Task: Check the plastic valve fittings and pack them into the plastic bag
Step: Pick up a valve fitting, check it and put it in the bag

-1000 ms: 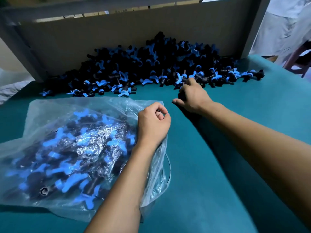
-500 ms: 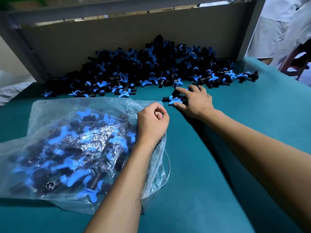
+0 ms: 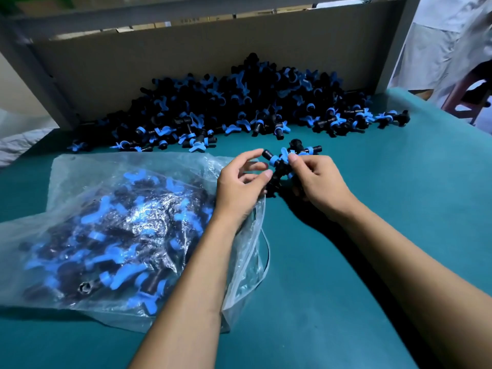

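Note:
A big heap of black valve fittings with blue handles [image 3: 239,102] lies at the back of the teal table. A clear plastic bag [image 3: 106,227] holding several fittings lies at the front left, its mouth toward the middle. My right hand [image 3: 316,182] grips a small cluster of fittings [image 3: 282,162] just right of the bag's mouth. My left hand [image 3: 239,182] has its fingers apart, its fingertips touching the same cluster. Another fitting [image 3: 306,147] lies just behind the hands.
A brown cardboard wall [image 3: 186,54] in a grey frame stands behind the heap. A person in white clothes [image 3: 447,35] is at the far right, beside a chair. The teal table [image 3: 346,288] stretches toward the front right.
My right hand pulled fittings from the heap back toward the bag's mouth. My left hand let go of the bag's edge, opened and moved onto the fittings.

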Demonstrator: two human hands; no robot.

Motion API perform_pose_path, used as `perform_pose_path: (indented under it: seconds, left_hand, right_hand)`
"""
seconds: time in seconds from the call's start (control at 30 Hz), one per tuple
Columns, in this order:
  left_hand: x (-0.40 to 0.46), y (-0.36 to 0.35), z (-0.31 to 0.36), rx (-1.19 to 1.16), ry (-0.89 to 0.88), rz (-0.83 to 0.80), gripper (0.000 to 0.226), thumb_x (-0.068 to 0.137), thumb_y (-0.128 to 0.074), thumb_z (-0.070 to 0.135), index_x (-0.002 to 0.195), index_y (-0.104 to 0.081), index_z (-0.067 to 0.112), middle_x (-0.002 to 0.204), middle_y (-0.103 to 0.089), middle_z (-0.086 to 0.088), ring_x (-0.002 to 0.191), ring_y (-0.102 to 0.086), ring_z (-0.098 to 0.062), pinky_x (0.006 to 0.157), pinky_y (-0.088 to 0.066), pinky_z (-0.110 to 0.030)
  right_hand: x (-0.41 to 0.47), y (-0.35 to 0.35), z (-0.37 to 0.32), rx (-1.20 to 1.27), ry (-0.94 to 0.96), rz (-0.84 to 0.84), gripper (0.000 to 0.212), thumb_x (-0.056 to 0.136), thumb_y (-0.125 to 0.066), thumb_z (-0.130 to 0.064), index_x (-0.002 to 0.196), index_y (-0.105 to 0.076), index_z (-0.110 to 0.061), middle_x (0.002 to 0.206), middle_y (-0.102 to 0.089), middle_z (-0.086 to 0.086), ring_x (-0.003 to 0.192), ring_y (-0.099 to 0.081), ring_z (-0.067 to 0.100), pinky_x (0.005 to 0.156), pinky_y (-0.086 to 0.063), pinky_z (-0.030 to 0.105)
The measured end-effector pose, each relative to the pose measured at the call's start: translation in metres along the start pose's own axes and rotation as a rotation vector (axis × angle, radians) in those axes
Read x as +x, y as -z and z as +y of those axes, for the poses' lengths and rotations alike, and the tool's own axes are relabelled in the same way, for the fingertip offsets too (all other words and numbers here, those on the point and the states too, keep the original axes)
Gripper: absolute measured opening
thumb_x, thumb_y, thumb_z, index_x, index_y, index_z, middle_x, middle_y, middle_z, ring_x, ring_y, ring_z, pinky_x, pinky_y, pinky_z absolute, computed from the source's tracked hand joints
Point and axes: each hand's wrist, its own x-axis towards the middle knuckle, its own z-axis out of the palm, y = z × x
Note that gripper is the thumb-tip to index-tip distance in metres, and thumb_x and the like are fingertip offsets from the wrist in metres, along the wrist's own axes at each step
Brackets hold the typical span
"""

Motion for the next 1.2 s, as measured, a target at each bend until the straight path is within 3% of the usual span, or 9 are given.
perform_pose_path:
  seconds: [0.13, 0.27, 0.37, 0.57, 0.73, 0.93, 1.07, 1.13, 1.2]
  left_hand:
    - [-0.001, 0.001, 0.003, -0.161, 0.066, 0.018, 0.013, 0.089, -0.075, 0.001, 0.095, -0.07, 0.011, 0.082, -0.073, -0.003, 0.072, -0.07, -0.016, 0.062, -0.057, -0.023]
    - [-0.005, -0.001, 0.005, -0.202, 0.103, 0.044, 0.023, 0.083, -0.08, -0.003, 0.087, -0.061, 0.008, 0.087, -0.073, -0.009, 0.072, -0.074, -0.022, 0.063, -0.058, -0.025]
    - [-0.005, -0.001, 0.005, -0.211, 0.106, 0.062, 0.029, 0.083, -0.078, -0.009, 0.082, -0.054, 0.008, 0.084, -0.075, -0.011, 0.072, -0.076, -0.025, 0.061, -0.057, -0.024]
    - [-0.007, 0.003, 0.008, -0.333, 0.153, 0.01, 0.033, 0.081, -0.075, -0.011, 0.099, -0.056, 0.009, 0.098, -0.073, -0.025, 0.078, -0.075, -0.028, 0.066, -0.06, -0.029]
    - [-0.007, 0.001, 0.007, -0.161, 0.105, -0.037, 0.023, 0.081, -0.081, -0.001, 0.094, -0.071, 0.014, 0.089, -0.077, -0.009, 0.079, -0.072, -0.022, 0.066, -0.056, -0.028]
    - [-0.005, 0.001, 0.009, -0.24, 0.147, 0.103, 0.014, 0.084, -0.08, 0.0, 0.089, -0.071, 0.01, 0.079, -0.072, -0.003, 0.074, -0.068, -0.017, 0.077, -0.058, -0.031]
    - [-0.005, -0.001, 0.011, -0.245, 0.135, 0.178, 0.013, 0.084, -0.081, 0.005, 0.087, -0.069, 0.009, 0.076, -0.072, -0.004, 0.075, -0.068, -0.02, 0.078, -0.058, -0.033]
    - [-0.004, -0.002, 0.012, -0.26, 0.123, 0.177, 0.015, 0.084, -0.082, 0.007, 0.085, -0.067, 0.006, 0.072, -0.071, -0.002, 0.07, -0.068, -0.018, 0.073, -0.058, -0.028]
    - [-0.005, -0.004, 0.012, -0.251, 0.109, 0.141, 0.017, 0.084, -0.083, 0.01, 0.086, -0.067, 0.004, 0.071, -0.07, -0.003, 0.067, -0.066, -0.016, 0.069, -0.057, -0.027]
  right_hand:
    - [-0.002, 0.003, 0.0, 0.486, -0.169, 0.001, 0.023, 0.102, -0.06, -0.027, 0.084, -0.066, -0.014, 0.065, -0.061, -0.001, 0.046, -0.047, 0.011, 0.047, -0.038, 0.02]
    - [0.002, 0.008, 0.006, 0.623, -0.185, -0.02, 0.012, 0.094, -0.069, -0.019, 0.086, -0.068, -0.01, 0.078, -0.066, 0.008, 0.058, -0.059, 0.014, 0.054, -0.047, 0.022]
    - [0.0, 0.01, 0.008, 0.685, -0.181, -0.087, 0.01, 0.089, -0.07, 0.003, 0.093, -0.072, -0.007, 0.089, -0.069, 0.015, 0.066, -0.068, 0.018, 0.064, -0.056, 0.023]
    - [0.001, 0.007, 0.007, 0.492, -0.133, -0.057, 0.017, 0.083, -0.079, -0.004, 0.089, -0.075, -0.02, 0.078, -0.075, -0.002, 0.06, -0.062, 0.009, 0.052, -0.047, 0.019]
    - [0.001, 0.007, 0.007, 0.466, -0.123, -0.11, 0.016, 0.085, -0.081, -0.011, 0.084, -0.079, -0.027, 0.076, -0.073, -0.003, 0.061, -0.058, 0.008, 0.053, -0.044, 0.019]
    - [0.008, 0.007, 0.013, 0.65, -0.252, 0.175, 0.008, 0.091, -0.075, -0.014, 0.098, -0.075, -0.01, 0.078, -0.064, 0.004, 0.06, -0.048, 0.016, 0.06, -0.041, 0.032]
    - [0.003, 0.0, 0.009, 0.457, -0.125, 0.137, 0.023, 0.09, -0.076, -0.016, 0.107, -0.063, -0.009, 0.079, -0.062, 0.004, 0.062, -0.055, 0.019, 0.05, -0.049, 0.028]
    - [-0.001, -0.002, 0.004, 0.28, -0.031, 0.037, 0.03, 0.085, -0.082, -0.021, 0.106, -0.063, -0.009, 0.088, -0.067, 0.007, 0.071, -0.063, 0.029, 0.054, -0.056, 0.034]
    - [-0.003, -0.003, 0.002, 0.073, 0.056, 0.009, 0.035, 0.08, -0.086, -0.028, 0.102, -0.064, -0.013, 0.09, -0.07, 0.001, 0.08, -0.067, 0.021, 0.064, -0.058, 0.034]
